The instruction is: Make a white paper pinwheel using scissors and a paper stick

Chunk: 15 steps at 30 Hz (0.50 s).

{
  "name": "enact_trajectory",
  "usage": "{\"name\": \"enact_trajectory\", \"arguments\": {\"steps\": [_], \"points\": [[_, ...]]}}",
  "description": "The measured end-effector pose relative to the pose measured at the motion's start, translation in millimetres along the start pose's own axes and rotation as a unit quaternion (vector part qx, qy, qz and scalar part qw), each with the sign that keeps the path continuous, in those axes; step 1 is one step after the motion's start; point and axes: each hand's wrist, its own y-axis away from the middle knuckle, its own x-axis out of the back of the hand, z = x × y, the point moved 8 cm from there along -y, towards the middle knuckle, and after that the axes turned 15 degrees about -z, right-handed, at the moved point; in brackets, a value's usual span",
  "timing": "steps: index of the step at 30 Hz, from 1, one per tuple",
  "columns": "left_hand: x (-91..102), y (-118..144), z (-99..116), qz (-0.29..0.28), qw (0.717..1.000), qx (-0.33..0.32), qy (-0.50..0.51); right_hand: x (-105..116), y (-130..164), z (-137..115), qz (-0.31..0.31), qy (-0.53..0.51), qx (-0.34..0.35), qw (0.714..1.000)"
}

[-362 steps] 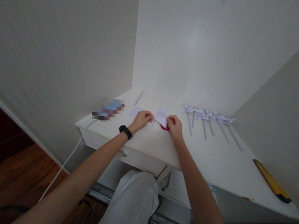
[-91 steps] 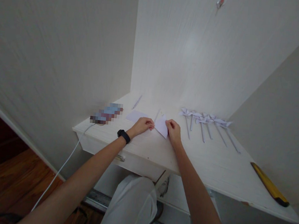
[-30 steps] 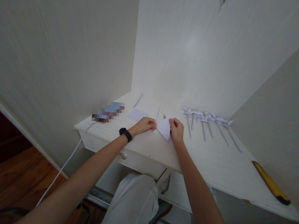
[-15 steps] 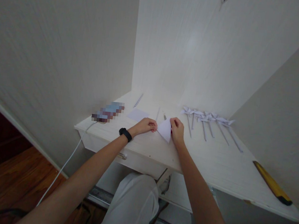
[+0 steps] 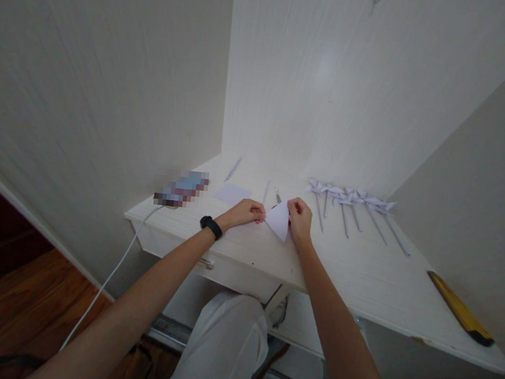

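Head view: two bare hands meet over the middle of a white table (image 5: 247,245), with a folded white paper piece (image 5: 278,220) spanning the gap between them, one of its corners pointing down toward the person. The left hand (image 5: 248,212) has its fingers drawn together in a pinch at the paper's left corner, while the right hand (image 5: 300,218) pinches the upper right edge, thumb and fingers nearly closed on it. Gripping opposite sides probably steadies the paper and lets its crease be controlled. Just behind it lies a slim metal tool (image 5: 278,196), perhaps scissors; the paper and right hand hide the rest, so I cannot tell. A thin white strip (image 5: 266,192) rests beside that, and a flat paper sheet (image 5: 233,194) lies just beyond the left hand, seemingly within easy reach. Farther back, a paper stick (image 5: 233,168) sits toward the corner. On the right, paper pinwheels (image 5: 350,198) lie in a row, heads close together near the wall and sticks toward the front, likely so their delicate blades stay clear of the working arms. A blurred device (image 5: 181,189) with a white cable (image 5: 115,268) occupies the left end, and a yellow tool (image 5: 459,308) the far right, both well apart from the hands.
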Motion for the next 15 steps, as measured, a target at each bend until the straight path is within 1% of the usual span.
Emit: {"name": "enact_trajectory", "arguments": {"steps": [6,10,15], "points": [[-1.5,0.5,1.9,-0.011,1.0,-0.004,0.0,-3.8,-1.3,3.7,-0.016,-0.011,-0.003,1.0],[-2.0,-0.7,0.8,-0.016,1.0,-0.006,0.003,-0.9,-1.1,5.8,-0.002,-0.011,-0.011,1.0],[-1.6,-2.1,-3.3,-0.018,1.0,-0.014,0.006,0.8,-1.0,3.2,0.002,-0.01,0.0,1.0]]}}
